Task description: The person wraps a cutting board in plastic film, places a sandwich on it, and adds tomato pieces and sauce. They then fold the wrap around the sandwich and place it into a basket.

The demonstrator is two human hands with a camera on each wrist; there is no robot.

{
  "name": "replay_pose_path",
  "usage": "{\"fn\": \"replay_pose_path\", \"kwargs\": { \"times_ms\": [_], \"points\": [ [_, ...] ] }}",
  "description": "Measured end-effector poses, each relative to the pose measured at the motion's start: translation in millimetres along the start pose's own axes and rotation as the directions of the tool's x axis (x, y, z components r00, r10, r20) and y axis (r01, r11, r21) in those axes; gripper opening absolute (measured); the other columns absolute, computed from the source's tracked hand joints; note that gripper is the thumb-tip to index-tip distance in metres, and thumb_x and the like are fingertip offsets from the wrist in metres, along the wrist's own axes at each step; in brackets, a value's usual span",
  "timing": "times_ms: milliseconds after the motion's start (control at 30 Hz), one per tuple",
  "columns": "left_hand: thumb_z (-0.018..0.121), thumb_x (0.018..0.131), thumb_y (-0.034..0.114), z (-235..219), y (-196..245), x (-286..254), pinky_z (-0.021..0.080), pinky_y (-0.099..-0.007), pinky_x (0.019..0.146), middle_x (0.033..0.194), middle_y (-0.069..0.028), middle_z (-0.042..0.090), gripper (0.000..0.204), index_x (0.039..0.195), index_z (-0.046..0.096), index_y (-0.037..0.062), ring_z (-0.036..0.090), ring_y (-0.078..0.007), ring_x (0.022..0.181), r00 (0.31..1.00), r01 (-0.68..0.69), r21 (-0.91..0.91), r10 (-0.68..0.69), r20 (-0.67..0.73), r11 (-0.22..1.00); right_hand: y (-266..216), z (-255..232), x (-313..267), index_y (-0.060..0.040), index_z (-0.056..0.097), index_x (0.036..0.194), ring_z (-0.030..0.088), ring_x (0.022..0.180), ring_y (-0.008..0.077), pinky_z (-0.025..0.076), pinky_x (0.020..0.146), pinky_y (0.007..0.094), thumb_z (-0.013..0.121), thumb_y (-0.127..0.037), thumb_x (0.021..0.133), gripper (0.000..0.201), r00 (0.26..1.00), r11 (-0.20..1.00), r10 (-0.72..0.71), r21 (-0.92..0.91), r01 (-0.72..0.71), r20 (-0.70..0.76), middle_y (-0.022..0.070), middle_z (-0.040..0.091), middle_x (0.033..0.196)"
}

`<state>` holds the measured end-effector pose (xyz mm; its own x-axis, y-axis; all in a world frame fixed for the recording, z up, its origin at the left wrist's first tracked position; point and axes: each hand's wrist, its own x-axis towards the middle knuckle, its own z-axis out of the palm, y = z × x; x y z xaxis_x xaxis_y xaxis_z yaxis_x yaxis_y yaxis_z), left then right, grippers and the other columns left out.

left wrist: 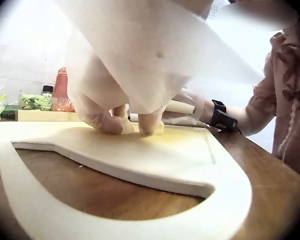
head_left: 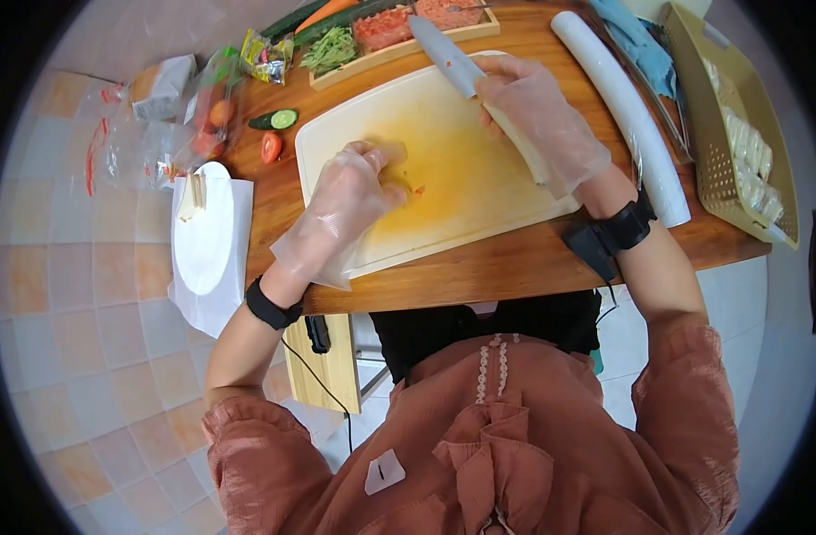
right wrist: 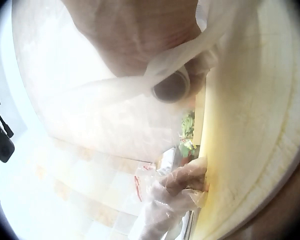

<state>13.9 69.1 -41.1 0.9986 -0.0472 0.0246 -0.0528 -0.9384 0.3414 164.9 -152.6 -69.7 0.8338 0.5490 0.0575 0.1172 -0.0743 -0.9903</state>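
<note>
A kitchen knife [head_left: 445, 55] is gripped by its pale handle in my gloved right hand [head_left: 551, 116], its blade pointing away from me over the far edge of the white cutting board [head_left: 323, 147]. The butt of the handle [right wrist: 171, 89] faces the camera in the right wrist view. On the board's left half is my left hand [head_left: 344, 192], also in a clear plastic glove. Its fingertips [left wrist: 110, 124] touch the board, spread apart with nothing seen between them. Yellow-orange stains and a small red scrap [head_left: 420, 191] mark the board beside that hand.
Behind the board stands a wooden tray [head_left: 408, 59] of shredded cucumber and pink-red fillings. A cucumber piece [head_left: 274, 119] and cut tomato [head_left: 271, 146] lie left, near white slices [head_left: 192, 198] on an oval plate [head_left: 203, 259]. A white roll [head_left: 618, 116] and a basket [head_left: 725, 169] stand right.
</note>
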Motion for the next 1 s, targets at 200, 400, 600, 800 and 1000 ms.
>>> {"fn": "replay_pose_path", "kwargs": {
  "times_ms": [200, 400, 600, 800, 1000],
  "points": [
    [0.068, 0.083, 0.001, -9.6, 13.1, -0.9, 0.055, -0.0338, 0.086, 0.099, -0.0201, 0.072, 0.033, 0.115, 0.071, -0.0069, 0.071, -0.0274, 0.094, 0.972, 0.153, -0.308, -0.087, 0.217, 0.939, -1.0, -2.7, 0.7, 0.0021, 0.066, 0.116, 0.06, 0.068, 0.0113, 0.047, 0.063, 0.0278, 0.057, -0.026, 0.097, 0.035, 1.0, 1.0, -0.009, 0.008, 0.009, 0.024, 0.0037, 0.066, 0.076],
    [0.066, 0.084, -0.004, -11.1, 13.7, -12.0, 0.055, -0.0313, 0.083, 0.097, -0.0157, 0.072, 0.037, 0.12, 0.07, -0.006, 0.07, -0.0203, 0.088, 0.971, 0.234, -0.453, -0.181, 0.158, 0.86, -10.3, -1.4, -3.9, 0.0033, 0.066, 0.117, 0.061, 0.067, 0.0114, 0.048, 0.063, 0.028, 0.058, -0.024, 0.096, 0.035, 1.0, 0.999, 0.023, 0.027, -0.023, -0.015, 0.0045, 0.067, 0.076],
    [0.071, 0.084, 0.005, 0.6, 8.7, -3.8, 0.056, -0.038, 0.082, 0.098, -0.0212, 0.071, 0.032, 0.114, 0.072, -0.0022, 0.069, -0.0326, 0.086, 0.992, -0.113, -0.113, 0.118, 0.041, 0.987, -4.7, -6.9, 2.5, 0.0034, 0.063, 0.125, 0.061, 0.068, 0.0113, 0.049, 0.063, 0.0289, 0.058, -0.024, 0.096, 0.04, 0.999, 0.999, -0.007, -0.041, 0.009, 0.051, 0.0044, 0.067, 0.078],
    [0.067, 0.086, 0.006, 12.1, 27.0, -1.4, 0.054, -0.0462, 0.079, 0.087, -0.0222, 0.064, 0.011, 0.095, 0.068, 0.0009, 0.065, -0.0399, 0.086, 0.979, -0.204, -0.019, 0.203, -0.022, 0.979, -11.0, -3.8, -0.4, 0.003, 0.064, 0.119, 0.061, 0.068, 0.0108, 0.049, 0.064, 0.0284, 0.058, -0.023, 0.097, 0.035, 0.998, 0.997, 0.055, 0.058, -0.055, -0.009, 0.0047, 0.067, 0.079],
    [0.055, 0.088, 0.004, -2.0, 40.2, -12.7, 0.052, -0.0459, 0.077, 0.087, -0.0227, 0.058, 0.007, 0.092, 0.059, -0.0009, 0.061, -0.0417, 0.086, 0.978, -0.195, -0.005, 0.194, 0.071, 0.981, -4.9, -6.9, 1.7, 0.0058, 0.062, 0.122, 0.06, 0.065, 0.01, 0.049, 0.063, 0.0276, 0.059, -0.024, 0.098, 0.038, 0.999, 0.997, 0.01, 0.076, -0.012, 0.037, 0.0054, 0.067, 0.078]
  ]
}}
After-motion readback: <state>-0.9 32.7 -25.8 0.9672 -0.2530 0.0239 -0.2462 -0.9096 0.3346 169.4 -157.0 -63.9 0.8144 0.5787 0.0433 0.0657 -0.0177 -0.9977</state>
